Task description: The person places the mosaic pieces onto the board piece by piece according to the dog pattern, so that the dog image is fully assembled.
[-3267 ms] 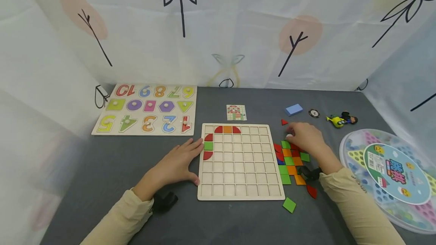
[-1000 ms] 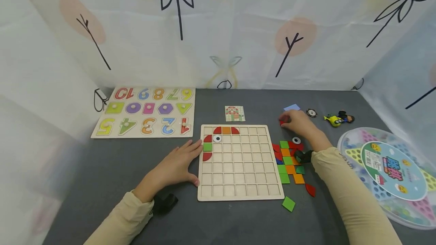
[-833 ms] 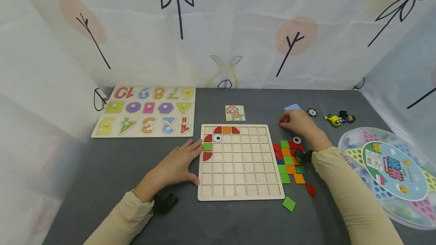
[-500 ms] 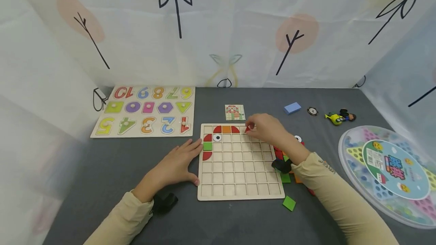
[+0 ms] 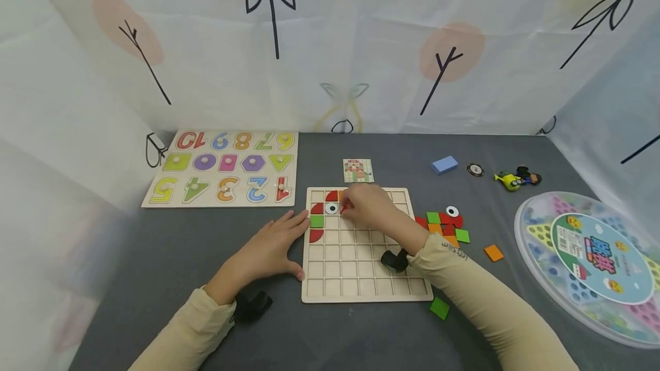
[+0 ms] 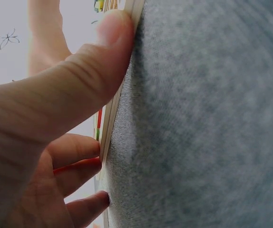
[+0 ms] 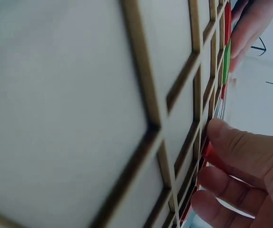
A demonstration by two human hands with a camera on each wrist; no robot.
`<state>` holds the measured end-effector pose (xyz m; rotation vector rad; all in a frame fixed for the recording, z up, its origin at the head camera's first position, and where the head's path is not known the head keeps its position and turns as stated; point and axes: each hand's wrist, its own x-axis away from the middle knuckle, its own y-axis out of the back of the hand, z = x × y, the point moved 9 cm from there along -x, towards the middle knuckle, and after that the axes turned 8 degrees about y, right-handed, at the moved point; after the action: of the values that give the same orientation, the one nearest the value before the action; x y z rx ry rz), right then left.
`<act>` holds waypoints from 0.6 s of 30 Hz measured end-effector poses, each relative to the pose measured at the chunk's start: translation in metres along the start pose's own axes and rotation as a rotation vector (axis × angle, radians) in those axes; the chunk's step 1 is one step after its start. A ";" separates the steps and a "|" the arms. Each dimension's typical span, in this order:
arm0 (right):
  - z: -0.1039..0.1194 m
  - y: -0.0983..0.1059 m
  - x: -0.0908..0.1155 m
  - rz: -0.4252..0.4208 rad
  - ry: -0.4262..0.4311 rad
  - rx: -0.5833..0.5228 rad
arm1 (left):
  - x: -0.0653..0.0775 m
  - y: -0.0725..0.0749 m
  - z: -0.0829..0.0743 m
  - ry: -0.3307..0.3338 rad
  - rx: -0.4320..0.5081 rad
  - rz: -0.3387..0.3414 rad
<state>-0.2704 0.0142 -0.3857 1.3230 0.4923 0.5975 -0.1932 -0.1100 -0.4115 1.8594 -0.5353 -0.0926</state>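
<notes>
The wooden grid board [image 5: 359, 271] lies flat on the table. Red quarter-round tiles, a green tile [image 5: 317, 221] and a round black-and-white eye tile [image 5: 332, 208] sit in its upper-left cells. My right hand [image 5: 368, 205] is over the upper part of the board, pinching a small red tile [image 5: 346, 205] between thumb and fingers just right of the eye tile. In the right wrist view, thumb and fingers meet around the red tile at the grid. My left hand [image 5: 265, 248] touches the board's left edge with fingers extended; the left wrist view shows thumb and fingertips against that edge.
Loose coloured tiles [image 5: 433, 218] lie right of the board, with an orange tile [image 5: 494, 253] and a green tile [image 5: 440, 308] apart. A pattern card [image 5: 358, 170], number puzzle [image 5: 222, 168], blue block [image 5: 444, 165], toy figures [image 5: 517, 178] and round game box [image 5: 588, 268] surround it.
My right hand picked up the red tile beside the blue block and carried it left over the board. The eye tile has appeared on the board since the earliest frame. My left hand stayed put.
</notes>
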 end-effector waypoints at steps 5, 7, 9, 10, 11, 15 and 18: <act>-0.002 0.001 0.003 0.035 -0.014 -0.025 | 0.000 0.000 0.000 0.008 -0.004 0.003; -0.008 0.008 0.008 0.028 -0.022 -0.062 | 0.000 0.000 0.000 0.010 -0.001 0.004; -0.018 0.019 0.019 0.000 -0.049 -0.104 | 0.001 0.000 -0.001 0.008 0.002 0.004; -0.025 0.025 0.025 -0.016 -0.066 -0.120 | 0.001 0.000 -0.001 0.006 0.004 0.005; -0.033 0.032 0.033 -0.033 -0.083 -0.134 | 0.001 0.000 -0.001 0.003 0.005 0.005; -0.075 0.048 0.068 -0.075 -0.176 -0.130 | 0.001 0.000 -0.002 0.001 0.002 0.006; -0.107 0.049 0.095 -0.055 -0.264 -0.082 | 0.001 0.001 0.000 0.006 0.000 0.006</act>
<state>-0.2739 0.1625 -0.3568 1.2836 0.2837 0.3860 -0.1927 -0.1103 -0.4106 1.8577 -0.5360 -0.0830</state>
